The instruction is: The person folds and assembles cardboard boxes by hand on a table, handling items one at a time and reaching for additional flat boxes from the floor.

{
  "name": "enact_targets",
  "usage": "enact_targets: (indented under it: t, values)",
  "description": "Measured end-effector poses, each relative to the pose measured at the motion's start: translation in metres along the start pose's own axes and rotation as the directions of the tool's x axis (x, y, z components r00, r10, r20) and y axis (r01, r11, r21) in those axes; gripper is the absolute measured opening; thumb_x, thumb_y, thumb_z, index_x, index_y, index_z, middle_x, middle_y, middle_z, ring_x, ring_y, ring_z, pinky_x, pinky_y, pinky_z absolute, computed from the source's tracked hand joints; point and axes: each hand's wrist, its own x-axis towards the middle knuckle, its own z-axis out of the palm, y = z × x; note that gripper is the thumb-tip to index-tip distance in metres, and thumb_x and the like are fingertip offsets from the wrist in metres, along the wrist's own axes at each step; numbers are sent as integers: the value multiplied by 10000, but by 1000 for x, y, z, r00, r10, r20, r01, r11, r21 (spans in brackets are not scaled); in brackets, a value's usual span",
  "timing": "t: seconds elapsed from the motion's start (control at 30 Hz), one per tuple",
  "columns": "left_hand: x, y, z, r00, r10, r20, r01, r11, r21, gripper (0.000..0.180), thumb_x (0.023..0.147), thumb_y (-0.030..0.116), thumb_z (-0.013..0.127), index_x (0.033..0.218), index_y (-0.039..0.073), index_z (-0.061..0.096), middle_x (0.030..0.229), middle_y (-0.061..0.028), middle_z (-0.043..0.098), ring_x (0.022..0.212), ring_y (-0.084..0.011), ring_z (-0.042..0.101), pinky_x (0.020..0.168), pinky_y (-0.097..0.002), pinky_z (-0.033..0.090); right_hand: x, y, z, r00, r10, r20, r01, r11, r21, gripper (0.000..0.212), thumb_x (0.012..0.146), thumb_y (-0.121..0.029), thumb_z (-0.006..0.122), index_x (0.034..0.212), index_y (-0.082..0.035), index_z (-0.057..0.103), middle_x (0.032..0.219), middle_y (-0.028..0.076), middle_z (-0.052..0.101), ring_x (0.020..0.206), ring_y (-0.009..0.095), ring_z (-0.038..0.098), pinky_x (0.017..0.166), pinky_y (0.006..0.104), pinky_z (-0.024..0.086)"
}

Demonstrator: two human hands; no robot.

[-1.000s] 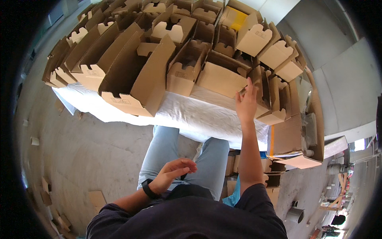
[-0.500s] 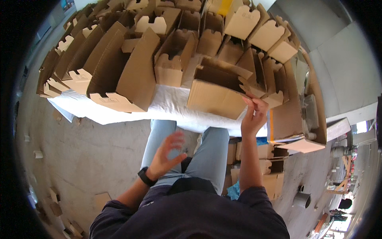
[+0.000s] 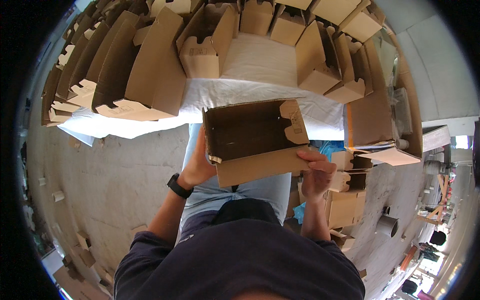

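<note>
An open-topped brown cardboard box (image 3: 265,167) is held over my lap, just in front of the white-covered table. Its dark inside faces up and looks bare, and a notched flap (image 3: 295,122) stands at its right end. My left hand (image 3: 199,162) grips the left end, with most of the fingers hidden behind the cardboard. At the box's right near corner, my right hand (image 3: 318,175) pinches the edge between thumb and fingers.
Rows of similar cardboard boxes (image 3: 155,70) crowd the table, whose white cloth (image 3: 250,62) shows between them. A larger carton (image 3: 370,120) stands at the right edge. More boxes (image 3: 345,205) are stacked on the floor by my right leg, near a grey cylinder (image 3: 387,226).
The box has come off the table toward me, over my lap. My left hand, free before, now holds its left end; my right hand keeps its hold on the right side.
</note>
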Motion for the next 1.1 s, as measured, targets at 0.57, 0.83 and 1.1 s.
enact_targets:
  t: [0.57,0.83,1.1]
  values:
    - [-6,7,1,989,-95,-112,68,972,-226,1004,613,79,825,1400,45,202,1331,-99,389,1241,-200,386,1019,-351,342,-7,10,-2,948,253,-195,-207,951,231,415,747,-104,642,1106,-40,444,1130,202,546,965,220,558,882,354,417]
    - [-2,6,21,860,-374,349,495,436,-752,741,899,614,310,1415,93,202,1371,-191,370,1217,-366,428,934,-530,424,-1,16,7,914,402,59,-403,877,263,788,758,-497,642,1328,-32,361,1415,207,306,1336,295,264,1085,432,178]
    - [-1,8,28,787,-380,485,595,261,-760,719,899,624,268,1423,134,216,1377,-197,362,1204,-403,429,911,-577,419,5,19,12,935,355,-5,-347,915,207,685,746,-172,738,1291,-45,343,1429,186,289,1326,279,291,1061,420,275]
